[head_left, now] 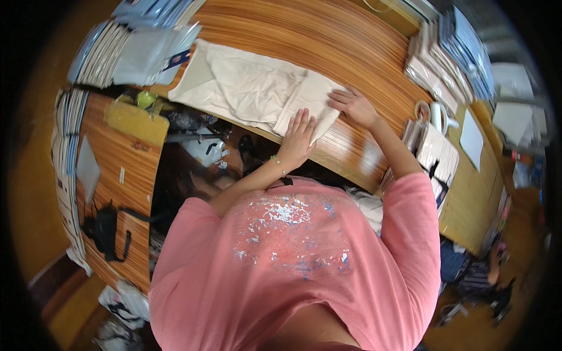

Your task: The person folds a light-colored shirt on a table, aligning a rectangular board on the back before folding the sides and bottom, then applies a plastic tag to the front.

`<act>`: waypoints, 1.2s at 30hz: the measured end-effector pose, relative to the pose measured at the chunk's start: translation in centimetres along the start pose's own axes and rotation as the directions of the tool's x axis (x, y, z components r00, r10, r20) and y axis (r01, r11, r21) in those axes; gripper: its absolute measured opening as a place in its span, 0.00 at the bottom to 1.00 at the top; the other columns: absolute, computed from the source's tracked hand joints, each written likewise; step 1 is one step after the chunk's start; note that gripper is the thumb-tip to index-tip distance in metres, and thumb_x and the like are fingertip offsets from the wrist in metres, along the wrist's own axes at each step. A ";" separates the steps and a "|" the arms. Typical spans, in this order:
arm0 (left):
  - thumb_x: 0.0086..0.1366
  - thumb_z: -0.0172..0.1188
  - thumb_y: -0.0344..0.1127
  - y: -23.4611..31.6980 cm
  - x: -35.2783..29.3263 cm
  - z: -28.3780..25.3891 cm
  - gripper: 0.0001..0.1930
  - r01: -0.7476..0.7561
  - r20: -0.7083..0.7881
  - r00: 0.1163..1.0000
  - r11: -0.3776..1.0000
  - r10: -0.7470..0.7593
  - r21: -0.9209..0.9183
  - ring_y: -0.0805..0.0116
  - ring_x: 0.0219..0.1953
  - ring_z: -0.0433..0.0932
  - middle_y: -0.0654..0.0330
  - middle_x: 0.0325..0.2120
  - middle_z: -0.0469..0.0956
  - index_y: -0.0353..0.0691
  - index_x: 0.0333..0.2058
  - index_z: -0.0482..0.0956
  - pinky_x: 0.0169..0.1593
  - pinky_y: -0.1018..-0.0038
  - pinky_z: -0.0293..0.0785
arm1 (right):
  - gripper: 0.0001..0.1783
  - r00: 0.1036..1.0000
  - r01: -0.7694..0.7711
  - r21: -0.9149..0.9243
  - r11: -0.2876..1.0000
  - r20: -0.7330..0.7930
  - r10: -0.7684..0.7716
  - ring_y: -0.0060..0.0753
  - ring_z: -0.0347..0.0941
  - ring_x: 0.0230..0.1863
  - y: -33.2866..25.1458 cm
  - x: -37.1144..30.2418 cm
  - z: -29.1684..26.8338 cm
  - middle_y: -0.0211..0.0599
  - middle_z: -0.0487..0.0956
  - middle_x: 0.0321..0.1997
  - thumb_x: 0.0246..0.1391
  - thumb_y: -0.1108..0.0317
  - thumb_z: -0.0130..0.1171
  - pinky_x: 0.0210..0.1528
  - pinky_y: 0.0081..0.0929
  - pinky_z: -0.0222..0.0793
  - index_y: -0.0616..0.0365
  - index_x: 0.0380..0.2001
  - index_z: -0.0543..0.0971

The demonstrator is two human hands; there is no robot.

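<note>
A long piece of cream-coloured cloth (246,88) lies across the wooden table (293,32) in front of me, with its right end folded back over itself. My left hand (299,134) rests flat on that folded part near the table's front edge, fingers stretched out. At the cloth's right edge, my right hand (355,107) lies with its fingers extended over the fold. Neither hand grips anything that I can see. Soft wrinkles run through the middle of the cloth.
Stacks of packaged folded cloth stand at the left (105,55) and the right (439,64). A tape roll (421,111) sits by the right stack. A lower side table on the left holds a black strapped item (108,231). Another person (480,272) is at far right.
</note>
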State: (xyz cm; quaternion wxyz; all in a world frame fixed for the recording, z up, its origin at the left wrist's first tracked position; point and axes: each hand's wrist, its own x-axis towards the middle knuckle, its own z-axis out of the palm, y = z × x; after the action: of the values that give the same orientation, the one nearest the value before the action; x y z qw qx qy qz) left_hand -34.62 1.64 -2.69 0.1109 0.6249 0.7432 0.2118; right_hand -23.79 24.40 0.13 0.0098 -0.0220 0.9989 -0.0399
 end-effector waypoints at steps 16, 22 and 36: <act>0.66 0.45 0.47 -23.1 0.1 -13.4 0.22 0.512 0.262 0.760 0.299 -0.595 -0.805 0.74 0.40 0.75 0.61 0.40 0.74 0.36 0.52 0.66 0.41 0.76 0.72 | 0.13 0.878 -0.334 0.638 0.693 -0.057 0.476 0.42 0.73 0.34 -0.9 24.6 -1.4 0.45 0.78 0.32 0.47 0.67 0.56 0.39 0.34 0.67 0.62 0.35 0.76; 0.61 0.52 0.30 -26.6 -1.4 -10.1 0.13 0.269 -0.004 0.831 0.407 -0.557 -0.873 0.76 0.32 0.76 0.60 0.32 0.76 0.31 0.44 0.72 0.34 0.80 0.73 | 0.12 0.750 -0.469 0.863 0.188 0.277 0.601 0.21 0.71 0.27 0.8 23.0 2.3 0.31 0.75 0.23 0.41 0.67 0.67 0.28 0.20 0.65 0.60 0.26 0.75; 0.63 0.45 0.26 -28.2 0.0 -8.8 0.04 0.356 -0.362 0.719 0.762 -0.593 -0.541 0.73 0.24 0.75 0.59 0.24 0.74 0.34 0.36 0.67 0.27 0.78 0.72 | 0.07 0.801 -0.073 0.985 -0.154 0.150 0.579 0.23 0.72 0.25 -1.6 26.0 -0.1 0.33 0.78 0.30 0.46 0.71 0.60 0.27 0.20 0.68 0.61 0.30 0.81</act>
State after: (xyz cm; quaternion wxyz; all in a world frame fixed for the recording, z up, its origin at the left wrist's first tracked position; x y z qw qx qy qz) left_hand -63.28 -3.61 -7.69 0.0966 0.2854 0.8162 0.4930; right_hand -49.74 21.61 -0.08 -0.1450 0.2606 0.6039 -0.7391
